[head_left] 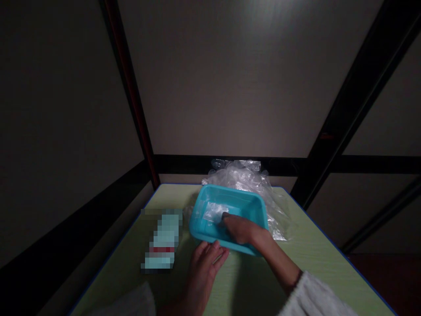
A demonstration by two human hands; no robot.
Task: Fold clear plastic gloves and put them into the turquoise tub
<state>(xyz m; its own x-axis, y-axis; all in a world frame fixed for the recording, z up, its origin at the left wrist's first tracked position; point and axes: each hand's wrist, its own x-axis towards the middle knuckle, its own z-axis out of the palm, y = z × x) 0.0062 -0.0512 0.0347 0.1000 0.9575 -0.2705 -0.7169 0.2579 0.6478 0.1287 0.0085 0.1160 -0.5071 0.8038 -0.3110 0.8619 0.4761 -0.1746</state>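
Observation:
A turquoise plastic basin [235, 250] sits on the table in front of me, its inside facing me. My left hand [206, 259] is at its near side, fingertips against the rim and outer wall. My right hand [240, 229] reaches down into the basin with its fingers closed. A crumpled piece of clear plastic [213, 212] lies inside at those fingertips and seems pinched there. The tips themselves are partly hidden by the hand.
Crumpled clear plastic bags [241, 175] are heaped behind and to the right of the basin. On the left lies a pale green, pixelated item [166, 235] with a red band. The light green table [315, 267] has a blue edge and meets a panelled wall [230, 87].

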